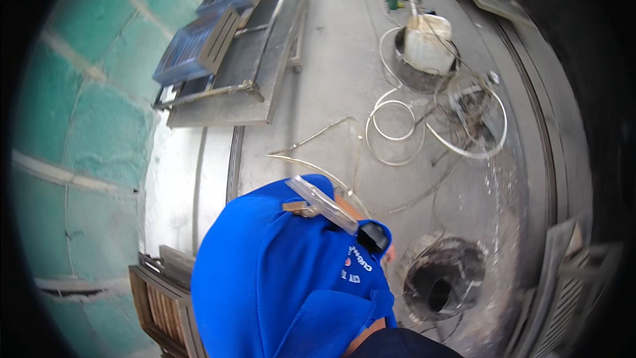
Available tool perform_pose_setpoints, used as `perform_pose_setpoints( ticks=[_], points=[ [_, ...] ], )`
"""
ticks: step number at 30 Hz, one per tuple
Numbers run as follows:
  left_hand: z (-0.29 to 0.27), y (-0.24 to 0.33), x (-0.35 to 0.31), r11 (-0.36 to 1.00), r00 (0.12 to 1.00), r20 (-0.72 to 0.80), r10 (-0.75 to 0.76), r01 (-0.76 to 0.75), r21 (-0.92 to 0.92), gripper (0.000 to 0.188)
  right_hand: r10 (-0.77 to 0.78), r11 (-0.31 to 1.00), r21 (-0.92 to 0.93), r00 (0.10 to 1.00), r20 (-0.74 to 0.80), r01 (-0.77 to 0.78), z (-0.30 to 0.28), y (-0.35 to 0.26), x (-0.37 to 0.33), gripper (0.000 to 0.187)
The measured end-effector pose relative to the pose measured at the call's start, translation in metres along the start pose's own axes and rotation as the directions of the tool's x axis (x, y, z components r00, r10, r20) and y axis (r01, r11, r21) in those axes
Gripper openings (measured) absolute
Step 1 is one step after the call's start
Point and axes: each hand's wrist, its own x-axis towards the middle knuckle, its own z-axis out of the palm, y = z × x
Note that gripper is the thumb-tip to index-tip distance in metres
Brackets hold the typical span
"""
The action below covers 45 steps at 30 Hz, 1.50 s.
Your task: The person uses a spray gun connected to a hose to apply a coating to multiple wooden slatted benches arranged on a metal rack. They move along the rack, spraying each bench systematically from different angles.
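Neither my left hand nor my right hand shows. A bright blue cap [258, 272] fills the lower middle, seen from above on a person's head, with dark clothing [404, 345] at the lower edge. Lying across the cap are a clear plastic strip [322, 204] and a small black device [373, 237]. Small patches of skin show past the cap's far side; what they belong to I cannot make out. To the right of the cap, a round dark-mouthed vessel or opening [444, 278] sits at floor level.
Pale hoses [391, 136] loop over the grey floor. A whitish plastic jug [429, 43] stands in a dark tub, near a coil of wire and hose [467, 109]. On the left, a metal cart [262, 86] carries blue-filled crates [199, 46] beside a green wall [99, 126].
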Motion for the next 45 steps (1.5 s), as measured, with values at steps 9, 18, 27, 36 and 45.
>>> perform_pose_setpoints(
  ticks=[9,18,27,36,45],
  points=[
    [-0.072,-0.137,-0.328,0.563,0.295,-0.501,-0.813,0.617,-0.55,0.035,-0.102,0.964,-0.208,0.956,0.277,0.163,0.221,-0.209,-0.047,0.07],
    [-0.108,-0.157,-0.315,0.527,0.241,-0.469,-0.849,0.362,-0.768,0.039,-0.347,0.934,0.162,0.913,0.214,0.318,0.318,-0.445,-0.008,0.084],
    [-0.326,-0.285,-0.245,0.633,0.212,-0.609,-0.764,0.428,-0.645,0.039,-0.304,0.859,0.459,0.947,0.102,0.226,0.42,-0.611,0.084,0.099],
    [-0.493,-0.356,-0.137,0.496,0.236,-0.471,-0.85,0.055,-0.867,0.03,-0.12,0.721,0.693,0.984,0.128,-0.002,0.433,-0.589,0.129,0.039],
    [-0.552,-0.395,-0.009,0.367,-0.017,-0.382,-0.924,0.243,-0.898,0.056,-0.326,0.678,0.735,0.903,0.28,0.017,0.402,-0.582,0.041,0.023]
  ],
)
